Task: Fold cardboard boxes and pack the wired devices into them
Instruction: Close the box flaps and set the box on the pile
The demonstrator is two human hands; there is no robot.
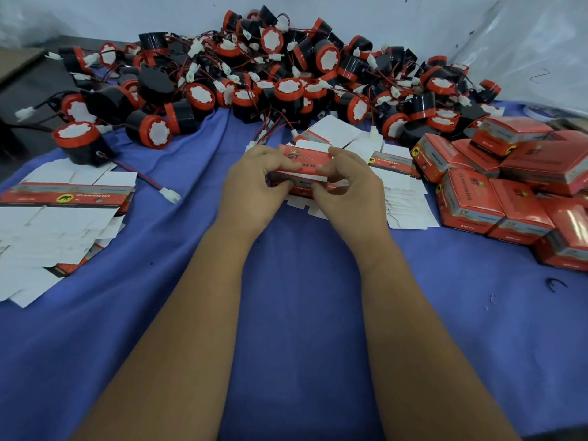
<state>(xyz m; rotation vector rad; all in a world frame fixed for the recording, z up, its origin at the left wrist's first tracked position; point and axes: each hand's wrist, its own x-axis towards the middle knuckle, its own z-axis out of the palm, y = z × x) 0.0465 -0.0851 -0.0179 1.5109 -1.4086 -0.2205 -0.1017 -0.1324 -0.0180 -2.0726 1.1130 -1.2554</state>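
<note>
Both hands, left hand [254, 183] and right hand [346, 186], grip a half-folded box [304, 167]; packed boxes [509, 186] pile at three o'clock, unpacked wired devices [286, 71] at twelve.

Blue-clothed work surface against a pale wall

I see a blue cloth [296, 313] spread over the surface, creased in folds at the far left, a pale bluish wall [127, 14] behind, shiny plastic sheeting [541, 49] at right, and a dark surface [28, 87] at far left.
</note>
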